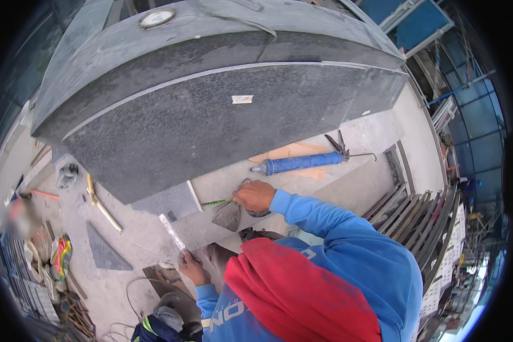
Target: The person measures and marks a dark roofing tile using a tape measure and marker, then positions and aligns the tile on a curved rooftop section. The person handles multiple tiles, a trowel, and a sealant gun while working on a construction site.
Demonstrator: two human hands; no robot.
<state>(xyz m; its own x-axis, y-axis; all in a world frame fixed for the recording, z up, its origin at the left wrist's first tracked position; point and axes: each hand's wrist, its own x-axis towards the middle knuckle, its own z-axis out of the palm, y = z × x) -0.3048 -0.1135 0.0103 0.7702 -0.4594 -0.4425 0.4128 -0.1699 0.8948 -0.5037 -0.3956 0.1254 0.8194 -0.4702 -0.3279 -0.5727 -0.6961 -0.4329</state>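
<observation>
White flat strip (172, 232), narrow and straight-edged, is seen left of the lower centre of the frame, its lower end pinched by the fingers of the left hand (194, 269). It is judged light and fairly stiff — more apt to bend or chip than to slip — and is best held by its flat sides, near the pinched end or, for steadiness, nearer its middle. At the centre of the frame, a grey trowel-like tool (227, 216) is seen, its broad part just below and left of the right hand (255, 196). The fingers there are curled and appear to be wrapped round its grip; how firmly cannot be told. Rigid, blade-heavy handling is expected, so hold is best taken on the grip. Whether the thin green strip (214, 203) beside it is also held cannot be told. Right of centre, a blue caulking gun (302, 163) is laid over tan cardboard (293, 149) — its barrel is judged the surest grip.
</observation>
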